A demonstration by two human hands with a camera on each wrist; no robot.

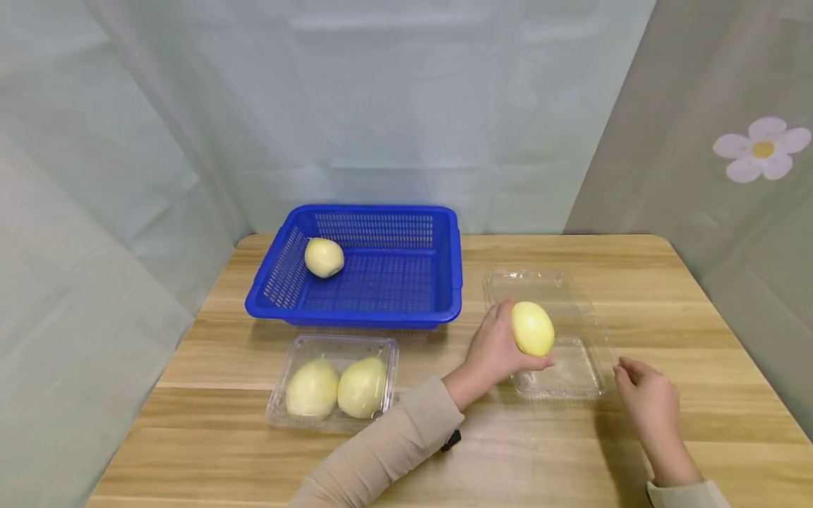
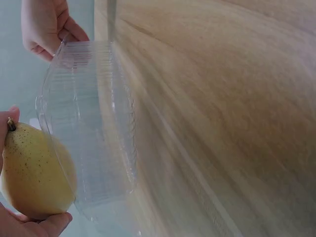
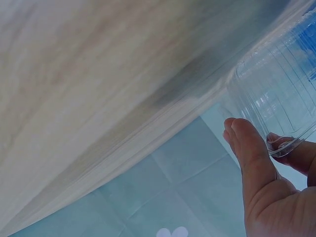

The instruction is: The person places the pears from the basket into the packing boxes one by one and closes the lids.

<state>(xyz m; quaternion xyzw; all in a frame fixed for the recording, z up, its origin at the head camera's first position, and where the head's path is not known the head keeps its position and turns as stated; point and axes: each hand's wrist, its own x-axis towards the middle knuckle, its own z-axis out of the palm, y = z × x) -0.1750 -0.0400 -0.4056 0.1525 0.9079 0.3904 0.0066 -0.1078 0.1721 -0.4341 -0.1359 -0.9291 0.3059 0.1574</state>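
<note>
No lettering or numbers can be read.

From where I stand, 4 pears (image 1: 312,388) tot.: 2 in a lidded clr box (image 1: 346,343), 1 in a blue bskt (image 1: 455,268), 1 in the L grip (image 1: 495,346). Clr boxes: 2, incl. a wide-open box (image 1: 562,367) at the R grip (image 1: 651,402). Bskts: 1. Grips: 2. Sleeves (image 1: 387,437): 2, 1 per arm. Worktop (image 1: 209,395): 1. Flower print (image 1: 762,149) on the curtain (image 1: 406,106): 1.

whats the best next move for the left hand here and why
Probably lower the pear gently into the clear container: the left hand holds it just over the open side, no fruit shows inside, and the right hand pinches the edge, likely steadying it.
</note>
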